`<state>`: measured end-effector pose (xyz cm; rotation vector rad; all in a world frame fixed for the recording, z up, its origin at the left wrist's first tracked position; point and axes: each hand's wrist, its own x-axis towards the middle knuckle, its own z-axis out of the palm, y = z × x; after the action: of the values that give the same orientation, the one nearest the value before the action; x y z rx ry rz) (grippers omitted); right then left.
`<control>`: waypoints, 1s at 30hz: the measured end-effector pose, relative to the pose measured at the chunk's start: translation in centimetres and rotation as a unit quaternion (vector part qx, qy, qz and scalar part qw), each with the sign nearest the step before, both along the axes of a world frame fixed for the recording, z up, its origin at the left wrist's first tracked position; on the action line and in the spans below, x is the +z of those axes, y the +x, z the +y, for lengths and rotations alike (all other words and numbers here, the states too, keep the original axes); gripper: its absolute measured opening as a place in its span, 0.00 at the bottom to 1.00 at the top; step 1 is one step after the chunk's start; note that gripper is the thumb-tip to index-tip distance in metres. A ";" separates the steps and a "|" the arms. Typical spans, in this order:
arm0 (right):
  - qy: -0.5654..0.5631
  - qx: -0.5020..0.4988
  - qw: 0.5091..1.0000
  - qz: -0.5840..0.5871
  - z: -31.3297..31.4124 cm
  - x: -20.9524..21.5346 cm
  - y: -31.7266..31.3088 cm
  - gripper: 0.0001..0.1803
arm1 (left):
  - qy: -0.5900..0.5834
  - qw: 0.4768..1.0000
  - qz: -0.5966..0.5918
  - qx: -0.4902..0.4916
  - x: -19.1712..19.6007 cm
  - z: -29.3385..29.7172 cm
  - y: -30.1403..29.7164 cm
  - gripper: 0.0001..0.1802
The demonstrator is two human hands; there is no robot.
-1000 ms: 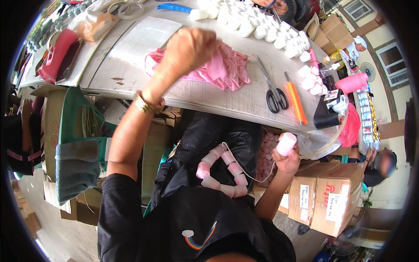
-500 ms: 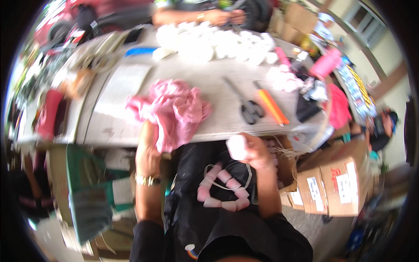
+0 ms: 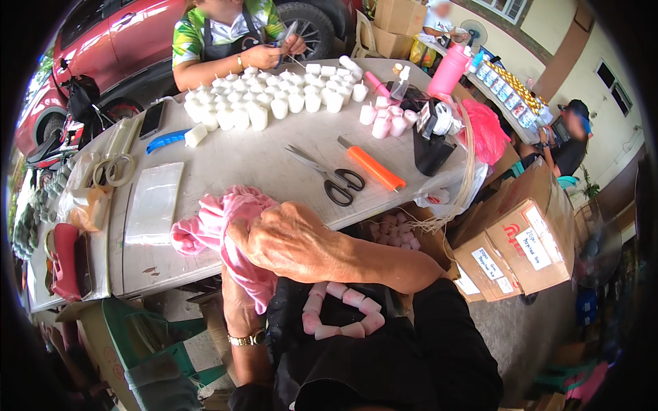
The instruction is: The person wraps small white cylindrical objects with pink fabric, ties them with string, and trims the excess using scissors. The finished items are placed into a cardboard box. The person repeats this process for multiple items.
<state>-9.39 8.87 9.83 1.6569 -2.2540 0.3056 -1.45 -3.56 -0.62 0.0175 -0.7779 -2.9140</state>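
pink cloth [image 3: 229, 226]: crumpled at near table edge | our right hand [image 3: 291, 240] now closed on it | left hand [image 3: 240, 301] under it, grip unclear

Both hands [image 3: 288, 240] now on pink cloth [image 3: 219, 226].

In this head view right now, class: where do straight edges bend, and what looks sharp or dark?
Head view: the table edge curves toward the rim; corners are black; daylight is even; scissors and right hand on the pink cloth look sharp.
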 end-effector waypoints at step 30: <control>-0.275 -0.130 0.822 -0.481 -0.4 -5.3 -2.7 0.17 | -0.177 0.910 -0.127 0.354 0.2 -5.0 1.7 0.31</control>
<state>-12.05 8.51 4.56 0.9172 -2.5515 1.8584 0.25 -8.58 -0.40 0.5339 -1.0557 -2.0777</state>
